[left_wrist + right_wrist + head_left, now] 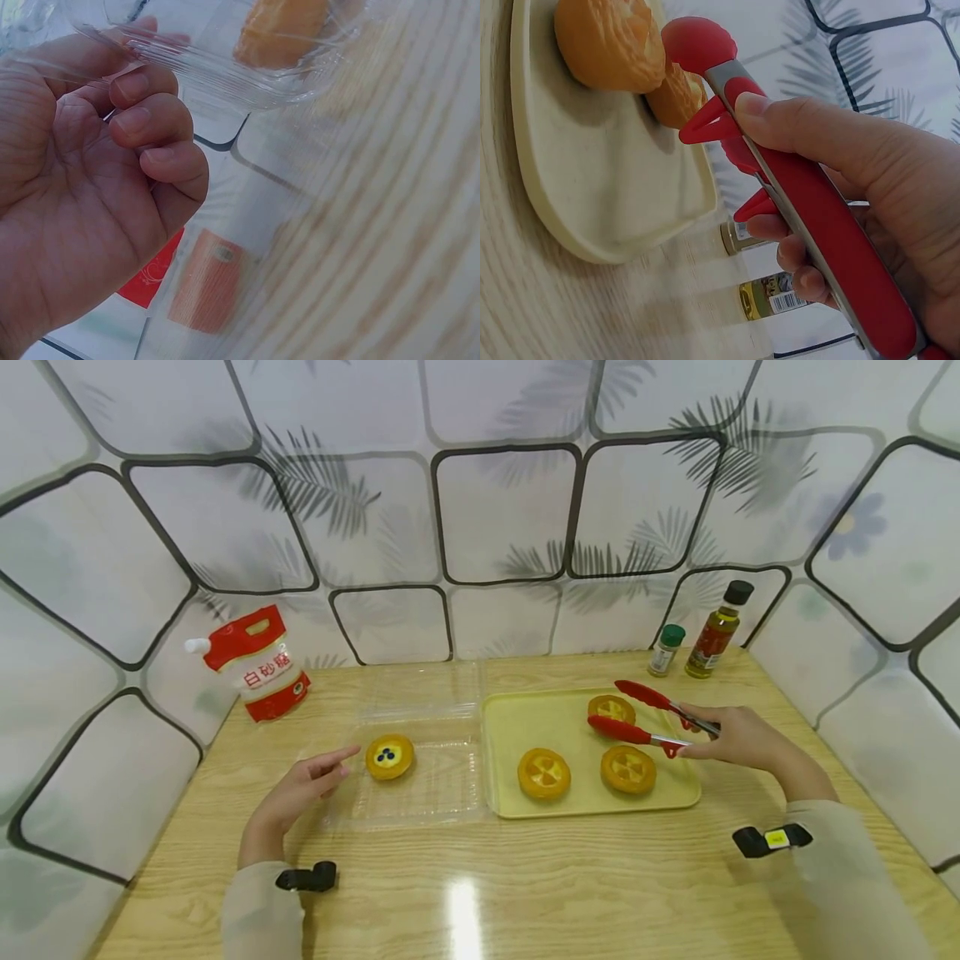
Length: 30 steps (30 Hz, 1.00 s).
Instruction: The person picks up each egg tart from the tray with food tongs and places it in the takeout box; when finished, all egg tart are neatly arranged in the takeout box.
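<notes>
My right hand (741,739) grips red-and-steel tongs (810,217), thumb on one arm and fingers on the other. The tongs' arms stand spread, with one red tip in front of the far fruit-topped tart (609,706) and the other past its back right. Two similar tarts, a left one (543,774) and a right one (628,769), lie on the yellow tray (517,718). At the left edge of a clear plastic container (442,777) is my left hand (300,789), index finger straight and other fingers loosely curled. A berry-topped tart (389,757) sits inside the container.
A red-and-white sugar pouch (262,667) stands at the back left. Behind the tray to the right are a green-capped shaker (664,652) and an oil bottle (716,635). The container's lid (420,685) lies folded back towards the patterned wall (510,518).
</notes>
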Available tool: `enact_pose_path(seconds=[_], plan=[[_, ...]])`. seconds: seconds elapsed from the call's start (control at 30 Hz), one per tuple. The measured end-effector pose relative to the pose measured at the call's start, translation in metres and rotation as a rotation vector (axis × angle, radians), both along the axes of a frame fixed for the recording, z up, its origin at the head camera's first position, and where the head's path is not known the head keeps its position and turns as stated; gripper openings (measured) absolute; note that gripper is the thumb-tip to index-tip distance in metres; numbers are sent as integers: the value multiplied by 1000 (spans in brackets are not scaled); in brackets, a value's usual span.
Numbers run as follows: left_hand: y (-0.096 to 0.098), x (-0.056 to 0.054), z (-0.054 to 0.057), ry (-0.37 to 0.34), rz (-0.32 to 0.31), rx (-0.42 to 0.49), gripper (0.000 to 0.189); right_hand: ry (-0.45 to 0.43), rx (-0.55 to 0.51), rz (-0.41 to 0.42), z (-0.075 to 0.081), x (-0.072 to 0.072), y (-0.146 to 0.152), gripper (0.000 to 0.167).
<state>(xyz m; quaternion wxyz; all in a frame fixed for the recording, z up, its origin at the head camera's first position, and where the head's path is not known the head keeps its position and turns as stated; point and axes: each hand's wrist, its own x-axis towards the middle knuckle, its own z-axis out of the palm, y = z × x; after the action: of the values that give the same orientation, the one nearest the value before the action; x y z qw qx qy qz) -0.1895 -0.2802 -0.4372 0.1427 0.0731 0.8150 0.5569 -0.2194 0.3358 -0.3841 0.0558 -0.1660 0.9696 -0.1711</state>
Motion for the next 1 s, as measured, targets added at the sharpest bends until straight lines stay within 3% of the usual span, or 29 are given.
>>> enact_pose_path(seconds=[0.37,1.0], plan=[[-1,1,2,-8,12,-2,45,-62,-16,4,-4,-4,5,82],[2,0,3,-10,9,-13,45,-55,-42,33,-11,-3,10,76]])
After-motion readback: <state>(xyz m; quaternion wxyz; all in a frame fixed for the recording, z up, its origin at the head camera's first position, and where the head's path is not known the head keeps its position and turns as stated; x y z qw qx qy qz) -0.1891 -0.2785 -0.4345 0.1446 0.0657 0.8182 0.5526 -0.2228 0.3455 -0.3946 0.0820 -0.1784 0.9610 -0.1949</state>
